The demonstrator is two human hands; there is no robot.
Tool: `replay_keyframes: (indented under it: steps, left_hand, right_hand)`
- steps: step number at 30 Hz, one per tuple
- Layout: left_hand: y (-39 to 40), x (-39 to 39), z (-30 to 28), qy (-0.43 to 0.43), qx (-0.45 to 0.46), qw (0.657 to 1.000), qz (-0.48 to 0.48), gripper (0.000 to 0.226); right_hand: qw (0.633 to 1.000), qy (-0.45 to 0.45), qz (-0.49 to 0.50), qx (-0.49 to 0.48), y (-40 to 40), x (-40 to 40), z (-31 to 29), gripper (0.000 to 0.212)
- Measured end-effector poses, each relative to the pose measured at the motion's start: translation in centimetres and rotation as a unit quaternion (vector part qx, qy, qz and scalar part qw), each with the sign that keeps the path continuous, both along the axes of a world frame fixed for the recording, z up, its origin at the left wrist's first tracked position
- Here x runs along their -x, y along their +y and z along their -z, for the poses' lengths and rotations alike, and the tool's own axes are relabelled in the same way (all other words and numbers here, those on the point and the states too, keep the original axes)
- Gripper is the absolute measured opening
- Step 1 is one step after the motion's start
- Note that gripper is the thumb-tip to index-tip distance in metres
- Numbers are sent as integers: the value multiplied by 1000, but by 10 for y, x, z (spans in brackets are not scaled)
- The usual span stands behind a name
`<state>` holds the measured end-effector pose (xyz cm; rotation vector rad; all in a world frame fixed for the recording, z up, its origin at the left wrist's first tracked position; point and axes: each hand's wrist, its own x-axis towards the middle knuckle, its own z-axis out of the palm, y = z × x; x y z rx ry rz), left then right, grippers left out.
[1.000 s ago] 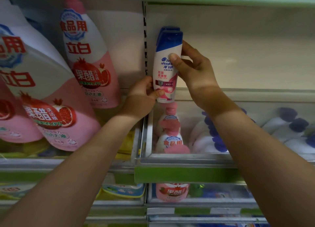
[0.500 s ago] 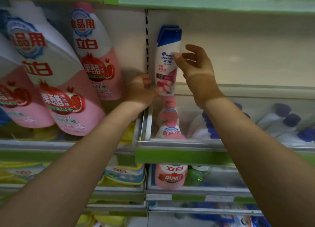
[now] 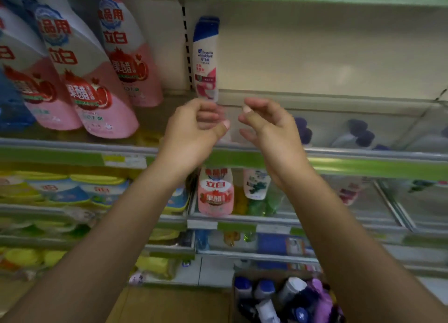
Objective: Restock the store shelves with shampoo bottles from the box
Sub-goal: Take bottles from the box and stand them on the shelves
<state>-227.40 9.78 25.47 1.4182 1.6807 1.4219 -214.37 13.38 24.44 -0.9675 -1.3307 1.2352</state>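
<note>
Green-edged store shelves [image 3: 363, 167] fill our view, stocked at the upper left with three large pink-and-white detergent pouches [image 3: 97, 80] that we can count, plus a sliver of another at the frame's edge. Upper centre, one white shampoo bottle with a blue cap and pink lower label [image 3: 206, 58] stands upright at the left end of its shelf, against the slotted upright; the rest of that shelf to its right looks bare. We judge this bottle placed.

Our left hand [image 3: 194, 133] and right hand [image 3: 269, 126] hang just below the bottle, apart from it and from each other, fingers loosely curled; each grip is slack and holds nothing.

At the bottom of the frame, right of centre, the brown cardboard box [image 3: 236, 296] holds a jumble of bottles [image 3: 288, 296]: we make out about six caps, blue, white and purple, though blur and our right forearm hide some. So one bottle appears shelved here and most of the restocking seems left. On the shelf below, white bottles with dark blue caps [image 3: 358, 133] lie blurred; roughly four show.
</note>
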Motion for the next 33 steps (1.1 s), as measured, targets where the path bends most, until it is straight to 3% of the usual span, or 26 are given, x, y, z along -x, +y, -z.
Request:
replay_keyframes:
  steps: [7,14,21,33]
  left_hand:
    - [-79,-65,64,-60,63,996,-22,29]
    - [-157,-117,168,-91,213,972,-26,26]
    - [-220,-142,266,-83,372,924,-36,24]
    - [-251,-159,356,-94,501,860,-20,26]
  right_hand:
    - [996,4,-33,88,-70,-77,56,14]
    - [976,-32,-11,215,-126,-137,148,13]
    - [939,-89,17,331,-171,-170,249,16]
    - [855,-193,53,478,-221,-181,408,16]
